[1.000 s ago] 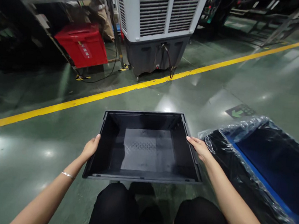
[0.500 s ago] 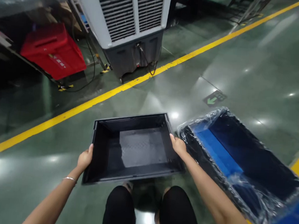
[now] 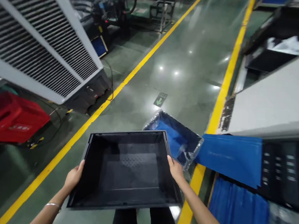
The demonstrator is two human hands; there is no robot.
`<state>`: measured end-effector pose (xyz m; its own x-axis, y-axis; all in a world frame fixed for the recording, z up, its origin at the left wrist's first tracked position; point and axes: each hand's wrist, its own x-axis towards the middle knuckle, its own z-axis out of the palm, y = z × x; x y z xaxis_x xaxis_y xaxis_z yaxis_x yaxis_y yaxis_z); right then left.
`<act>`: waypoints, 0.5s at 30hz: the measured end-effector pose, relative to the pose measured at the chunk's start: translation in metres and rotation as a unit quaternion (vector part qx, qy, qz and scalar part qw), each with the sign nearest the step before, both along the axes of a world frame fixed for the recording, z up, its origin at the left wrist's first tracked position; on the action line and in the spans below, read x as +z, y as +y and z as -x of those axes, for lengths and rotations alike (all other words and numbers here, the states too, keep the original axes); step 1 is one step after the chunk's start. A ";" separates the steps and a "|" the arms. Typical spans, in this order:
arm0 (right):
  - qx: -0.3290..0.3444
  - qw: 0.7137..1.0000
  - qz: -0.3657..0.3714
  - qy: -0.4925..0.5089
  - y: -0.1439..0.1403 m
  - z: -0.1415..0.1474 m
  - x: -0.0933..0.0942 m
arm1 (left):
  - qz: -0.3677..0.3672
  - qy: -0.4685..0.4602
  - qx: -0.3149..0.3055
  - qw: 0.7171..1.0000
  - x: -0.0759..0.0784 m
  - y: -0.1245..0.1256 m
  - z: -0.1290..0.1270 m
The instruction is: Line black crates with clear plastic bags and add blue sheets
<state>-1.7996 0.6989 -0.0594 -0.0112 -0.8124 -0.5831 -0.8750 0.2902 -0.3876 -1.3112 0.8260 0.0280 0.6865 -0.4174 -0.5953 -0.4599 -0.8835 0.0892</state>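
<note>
A black plastic crate with nothing inside is held level in front of my legs, above the floor. My left hand grips its left wall, thumb on the rim. On the opposite side my right hand is closed on the right wall. Beyond the crate's far right corner, a second dark box lined with clear plastic film stands on the floor. Blue sheet material lies inside it, and the crate hides part of it.
A large air cooler and a red bin stand at left. A yellow floor line runs past them. At right are a blue panel, a white surface and folded blue sheets. A green arrow sign marks the floor.
My view has swung right and risen. The black crate, still in both hands, is higher off the floor and now overlaps the lined box. The right-hand work area has come into view.
</note>
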 end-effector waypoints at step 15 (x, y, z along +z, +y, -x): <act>-0.279 0.951 -0.090 0.100 -0.073 0.200 0.000 | 0.033 0.057 -0.374 0.925 -0.060 -0.354 0.206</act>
<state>-1.9996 0.6262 -0.0597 -0.5371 -0.5345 -0.6526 -0.6163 0.7768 -0.1291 -1.5169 0.4718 -0.0322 0.1253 -0.7884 -0.6023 -0.9246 -0.3129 0.2172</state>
